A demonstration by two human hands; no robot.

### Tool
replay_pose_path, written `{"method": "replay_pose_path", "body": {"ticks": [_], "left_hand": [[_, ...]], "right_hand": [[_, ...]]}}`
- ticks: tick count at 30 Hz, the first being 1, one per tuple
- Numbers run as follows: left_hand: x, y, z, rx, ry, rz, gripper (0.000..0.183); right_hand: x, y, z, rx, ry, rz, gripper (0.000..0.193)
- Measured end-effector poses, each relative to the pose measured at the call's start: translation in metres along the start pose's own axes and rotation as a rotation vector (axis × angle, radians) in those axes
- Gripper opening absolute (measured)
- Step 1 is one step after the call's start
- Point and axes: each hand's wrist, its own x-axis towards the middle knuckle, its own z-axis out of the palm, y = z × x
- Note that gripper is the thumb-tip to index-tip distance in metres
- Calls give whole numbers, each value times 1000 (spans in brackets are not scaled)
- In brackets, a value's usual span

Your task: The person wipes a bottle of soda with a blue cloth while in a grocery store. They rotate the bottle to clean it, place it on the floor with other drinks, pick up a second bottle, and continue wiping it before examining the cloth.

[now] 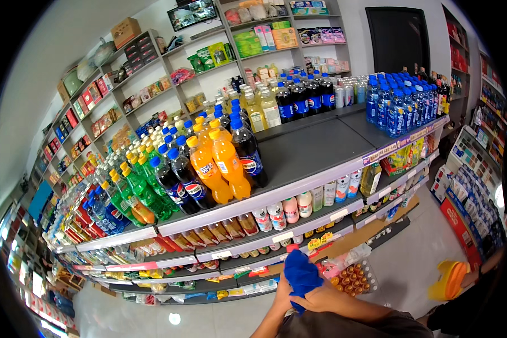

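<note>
A blue cloth (302, 272) is bunched up in front of me, low in the view, with both of my hands on it. At its top pokes out a small pinkish-red tip (292, 248), perhaps a cap; the cloth hides whatever it belongs to. My left hand (284, 291) is closed along the cloth's left side. From the right, my right hand (319, 298) closes round its lower part. Beyond my hands stands the lower shelf edge, and a pack of small brown bottles with orange-gold caps (352, 281) is on the floor beside my right hand.
A long shelf unit (315, 149) holds orange soda bottles (219, 163), dark cola bottles (248, 152), green bottles (146, 188) and blue-capped bottles (397, 112). At right, another person's arm (493, 262) reaches toward a blurred yellow-orange object (449, 280). Stacked goods (465, 208) stand on the right.
</note>
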Motion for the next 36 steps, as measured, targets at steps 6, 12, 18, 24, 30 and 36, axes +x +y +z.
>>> {"method": "replay_pose_path", "body": {"ticks": [6, 12, 18, 24, 30, 36], "left_hand": [[21, 31, 14, 814, -320, -63, 41], [24, 40, 80, 875, -130, -181, 79], [31, -13, 79, 648, -267, -132, 80], [41, -65, 86, 405, -316, -204, 85], [72, -97, 98, 13, -251, -178, 87], [84, -100, 141, 347, -438, 53, 86]], "right_hand": [[24, 42, -26, -371, -323, -13, 51], [11, 96, -68, -105, -535, 431, 67], [-45, 133, -83, 433, -276, 635, 66], [-101, 157, -44, 886, 361, 699, 64], [-124, 133, -25, 378, 318, 660, 66], [-127, 132, -30, -132, 722, 537, 57]]}}
